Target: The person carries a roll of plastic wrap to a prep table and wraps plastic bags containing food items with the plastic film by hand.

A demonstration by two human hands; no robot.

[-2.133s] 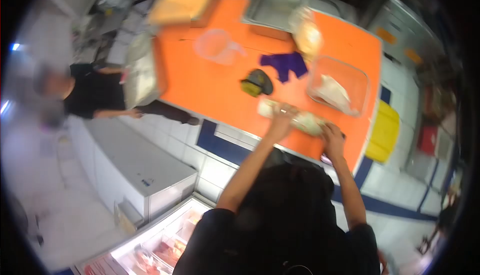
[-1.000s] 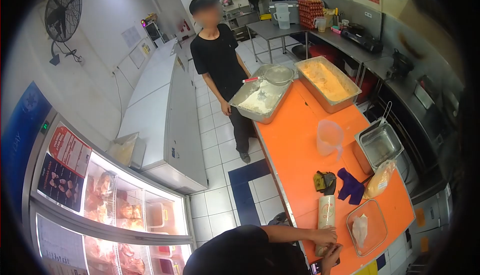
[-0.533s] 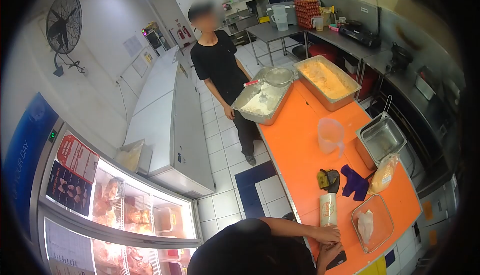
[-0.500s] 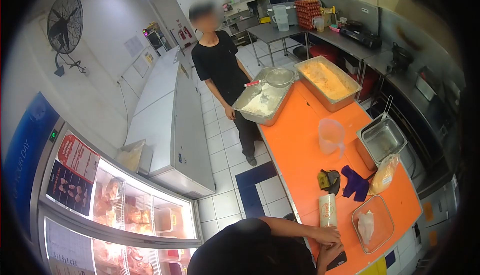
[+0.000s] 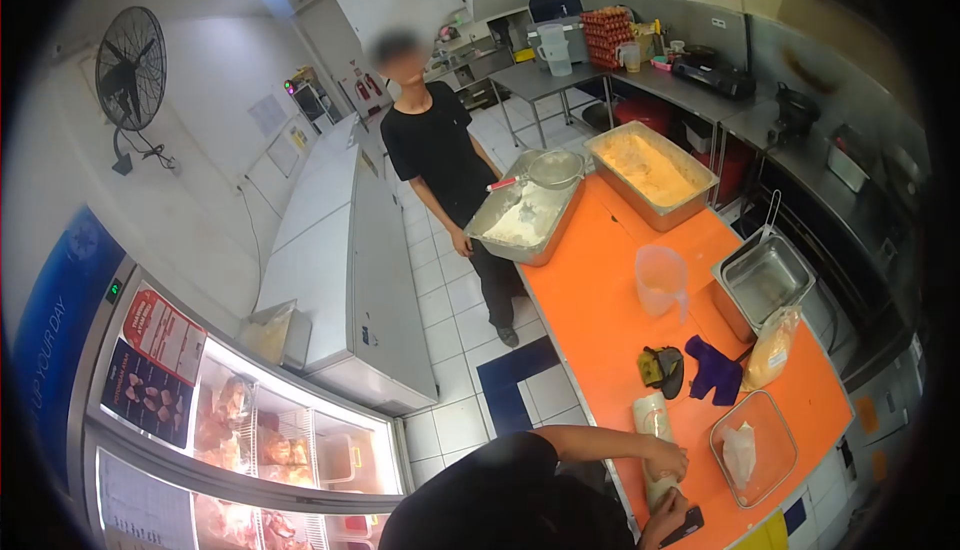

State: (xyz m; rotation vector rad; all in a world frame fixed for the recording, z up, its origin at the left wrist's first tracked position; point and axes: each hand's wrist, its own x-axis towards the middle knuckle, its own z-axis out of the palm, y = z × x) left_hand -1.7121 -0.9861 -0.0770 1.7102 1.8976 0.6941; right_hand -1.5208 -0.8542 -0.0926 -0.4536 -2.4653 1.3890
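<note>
White roll (image 5: pixel 650 416) in half-curled left grip (image 5: pixel 665 458), right grip (image 5: pixel 664 516) touching.

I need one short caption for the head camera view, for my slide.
Left hand and right hand at a pale roll on an orange table, beside a clear container.

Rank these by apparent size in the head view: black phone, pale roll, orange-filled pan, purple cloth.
Orange-filled pan
Pale roll, partly hidden by the left hand
Purple cloth
Black phone, partly hidden too
</note>
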